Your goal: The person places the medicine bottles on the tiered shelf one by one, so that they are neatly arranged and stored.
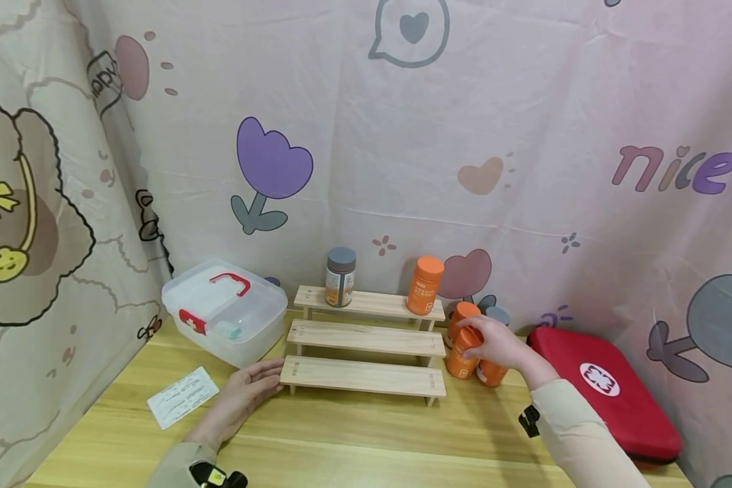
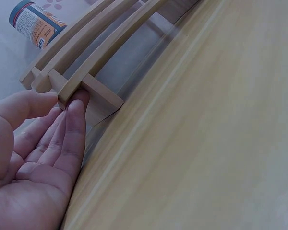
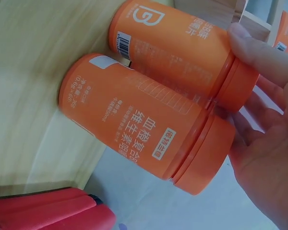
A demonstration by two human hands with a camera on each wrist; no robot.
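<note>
My right hand (image 1: pixel 494 342) pinches an orange bottle (image 1: pixel 461 364) near its cap, with the thumb on the cap side in the right wrist view. A second orange bottle (image 3: pixel 144 120) stands right beside it, partly behind the hand in the head view. Farther back are another orange-capped bottle (image 1: pixel 465 310) and a grey cap (image 1: pixel 498 314). At the left end of the three-step wooden rack (image 1: pixel 362 376), my left hand (image 1: pixel 244 393) grips the lowest plank, thumb at its end and fingertips underneath. On the top step stand a grey-capped bottle (image 1: pixel 340 278) and an orange bottle (image 1: pixel 425 285).
A clear plastic box (image 1: pixel 262 322) with a red handle sits left of the rack. Before it lies a printed white card (image 1: pixel 183 398). On the right is a red case (image 1: pixel 610 400) with a white emblem. A patterned curtain (image 1: pixel 366 169) hangs behind the table (image 1: pixel 341 447).
</note>
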